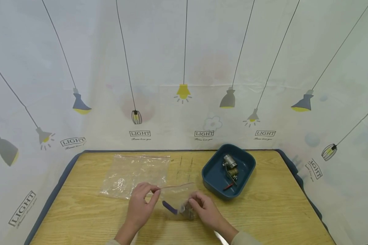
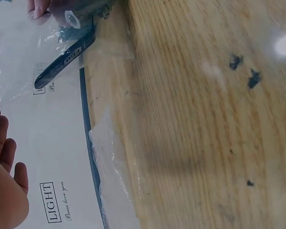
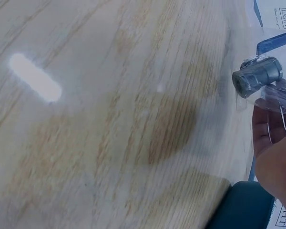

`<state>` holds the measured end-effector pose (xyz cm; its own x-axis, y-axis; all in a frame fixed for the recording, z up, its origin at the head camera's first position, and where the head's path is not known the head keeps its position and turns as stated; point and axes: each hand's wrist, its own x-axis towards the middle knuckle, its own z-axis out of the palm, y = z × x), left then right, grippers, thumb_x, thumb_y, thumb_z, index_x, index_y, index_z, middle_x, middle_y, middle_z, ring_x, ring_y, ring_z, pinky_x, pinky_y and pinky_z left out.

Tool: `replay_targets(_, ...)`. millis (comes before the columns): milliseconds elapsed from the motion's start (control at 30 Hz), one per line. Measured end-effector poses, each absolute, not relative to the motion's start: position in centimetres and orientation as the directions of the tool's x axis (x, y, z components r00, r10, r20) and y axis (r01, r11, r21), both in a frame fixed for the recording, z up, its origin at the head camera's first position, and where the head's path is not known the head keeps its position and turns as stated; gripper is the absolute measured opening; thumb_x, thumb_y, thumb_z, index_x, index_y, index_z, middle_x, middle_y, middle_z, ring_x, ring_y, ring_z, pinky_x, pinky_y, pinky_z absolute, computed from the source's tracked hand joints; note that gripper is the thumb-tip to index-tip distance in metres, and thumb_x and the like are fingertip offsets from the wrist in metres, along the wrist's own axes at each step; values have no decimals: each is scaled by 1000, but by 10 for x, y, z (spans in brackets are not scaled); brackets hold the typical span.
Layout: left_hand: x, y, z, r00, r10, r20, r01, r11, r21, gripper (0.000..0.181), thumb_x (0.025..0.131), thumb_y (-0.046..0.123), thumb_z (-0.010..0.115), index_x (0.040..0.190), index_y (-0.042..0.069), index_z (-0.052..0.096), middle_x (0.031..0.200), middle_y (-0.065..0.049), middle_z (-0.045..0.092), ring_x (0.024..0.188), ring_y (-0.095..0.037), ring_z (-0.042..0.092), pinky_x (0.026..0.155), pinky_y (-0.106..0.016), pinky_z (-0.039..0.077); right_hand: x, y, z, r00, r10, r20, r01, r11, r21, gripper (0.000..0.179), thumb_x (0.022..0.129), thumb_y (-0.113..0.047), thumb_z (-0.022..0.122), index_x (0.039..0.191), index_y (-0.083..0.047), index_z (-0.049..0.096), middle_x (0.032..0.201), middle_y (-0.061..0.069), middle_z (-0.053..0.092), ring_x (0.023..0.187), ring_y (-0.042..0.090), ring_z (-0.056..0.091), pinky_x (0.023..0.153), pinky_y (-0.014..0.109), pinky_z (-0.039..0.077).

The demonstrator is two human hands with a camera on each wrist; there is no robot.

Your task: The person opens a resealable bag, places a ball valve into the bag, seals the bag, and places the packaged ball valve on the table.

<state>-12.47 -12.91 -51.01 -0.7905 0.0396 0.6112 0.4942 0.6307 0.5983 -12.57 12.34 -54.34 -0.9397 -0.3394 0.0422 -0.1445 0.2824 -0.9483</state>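
A small clear zip bag (image 1: 178, 193) hangs between my two hands over the table. Inside it is a ball valve with a grey metal body (image 3: 258, 76) and a blue lever (image 1: 170, 207). My left hand (image 1: 141, 206) pinches the bag's top left corner between thumb and index finger. With thumb and fingers, my right hand (image 1: 207, 211) grips its right side, close to the valve body. In the right wrist view, the fingers (image 3: 271, 126) lie behind the clear plastic, just below the valve.
A larger clear zip bag (image 1: 135, 175) lies flat at the back left of the wooden table (image 1: 273, 211). At the back right stands a dark blue tray (image 1: 213, 178) holding metal valve parts (image 1: 230, 162) and a red lever (image 1: 228, 186). A printed white curtain (image 1: 184, 143) surrounds the table.
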Motion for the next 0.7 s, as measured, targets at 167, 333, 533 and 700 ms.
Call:
replay_targets(167, -127, -131, -517, -812, 22, 584, 456, 648, 610, 14, 80, 7, 76, 87, 16, 70, 84, 11, 68, 88, -8, 62, 83, -34, 51, -124, 120, -537, -943, -331, 33, -139, 301, -943, 17, 100, -19, 54, 101, -4, 63, 89, 14, 69, 78, 12, 62, 69, 20, 49)
replay_targets(333, -127, -136, -521, -811, 4, 586, 443, 658, 609, 16, 80, 5, 76, 89, 16, 70, 83, 10, 68, 86, -8, 62, 82, -30, 49, -127, 121, -541, -942, -336, -11, -98, 306, -947, 20, 100, -25, 53, 101, -7, 62, 92, 11, 73, 78, 12, 65, 67, 20, 49)
replay_targets(533, -126, -142, -523, -791, -4, 612, 453, 669, 590, 17, 78, 2, 76, 89, 14, 70, 81, 8, 67, 82, -9, 61, 81, -24, 44, -128, 124, -542, -933, -359, -36, -81, 306, -948, 25, 101, -27, 51, 106, -5, 61, 99, 11, 74, 87, 14, 69, 71, 21, 50)
replay_targets(700, -124, -143, -525, -790, 0, 614, 451, 678, 580, 17, 78, 2, 76, 89, 14, 70, 81, 8, 68, 81, -9, 62, 80, -29, 46, -129, 125, -543, -934, -354, -46, -64, 294, -954, 26, 101, -26, 51, 107, -3, 60, 100, 13, 74, 89, 16, 69, 68, 21, 50)
